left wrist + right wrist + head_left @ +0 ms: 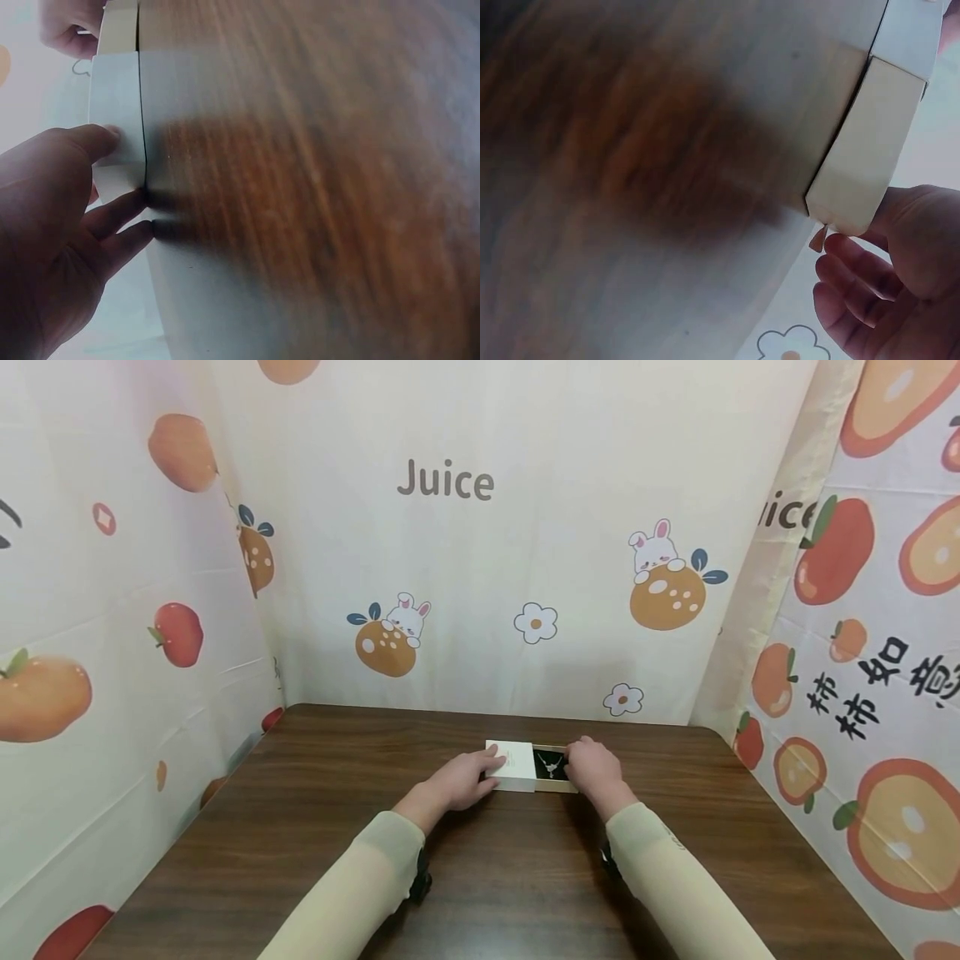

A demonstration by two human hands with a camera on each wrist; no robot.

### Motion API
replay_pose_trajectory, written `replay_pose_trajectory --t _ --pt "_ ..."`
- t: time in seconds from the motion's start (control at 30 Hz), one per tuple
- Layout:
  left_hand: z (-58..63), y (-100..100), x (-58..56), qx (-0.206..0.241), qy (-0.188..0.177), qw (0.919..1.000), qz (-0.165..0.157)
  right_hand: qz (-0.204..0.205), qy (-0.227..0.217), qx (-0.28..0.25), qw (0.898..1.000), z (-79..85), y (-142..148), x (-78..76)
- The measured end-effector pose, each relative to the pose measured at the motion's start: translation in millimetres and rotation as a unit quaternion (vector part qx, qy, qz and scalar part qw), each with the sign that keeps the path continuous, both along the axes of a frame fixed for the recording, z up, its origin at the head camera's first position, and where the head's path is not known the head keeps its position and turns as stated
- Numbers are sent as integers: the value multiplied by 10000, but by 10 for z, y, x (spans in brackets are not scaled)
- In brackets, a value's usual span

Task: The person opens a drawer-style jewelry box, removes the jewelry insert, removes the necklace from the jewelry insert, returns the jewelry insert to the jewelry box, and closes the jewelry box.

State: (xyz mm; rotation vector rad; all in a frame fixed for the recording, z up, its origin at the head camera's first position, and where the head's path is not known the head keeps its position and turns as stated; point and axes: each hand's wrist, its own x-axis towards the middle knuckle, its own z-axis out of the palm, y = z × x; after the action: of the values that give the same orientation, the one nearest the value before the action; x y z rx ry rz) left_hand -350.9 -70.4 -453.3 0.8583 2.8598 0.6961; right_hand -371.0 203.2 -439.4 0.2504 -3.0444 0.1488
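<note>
The box point(531, 777) lies on the bench point(487, 877), its long axis running left to right between the left hand point(465, 779) and right hand point(597, 768). The left is nearer the white cover point(514, 765) and holds that end in a narrow grip, thumb on the near wall; the right grips the outer end of the tray point(555, 786), which juts from the cover. Only the head view shows the necklace point(551, 767) on the tray's dark insert point(541, 773); only the right wrist view shows a brown tab point(818, 239) at the tray's end, beside the fingertips. Whether they pinch it I cannot tell.
</note>
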Motion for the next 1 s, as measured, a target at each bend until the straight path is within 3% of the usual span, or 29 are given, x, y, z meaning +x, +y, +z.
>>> replay_pose_trajectory --t 0.5,1.0 --pt "12 8 4 59 -157 9998 80 -288 254 -154 9991 8 -43 -3" --pt "-15 8 4 -72 110 9999 41 -307 327 -967 9943 114 20 26"
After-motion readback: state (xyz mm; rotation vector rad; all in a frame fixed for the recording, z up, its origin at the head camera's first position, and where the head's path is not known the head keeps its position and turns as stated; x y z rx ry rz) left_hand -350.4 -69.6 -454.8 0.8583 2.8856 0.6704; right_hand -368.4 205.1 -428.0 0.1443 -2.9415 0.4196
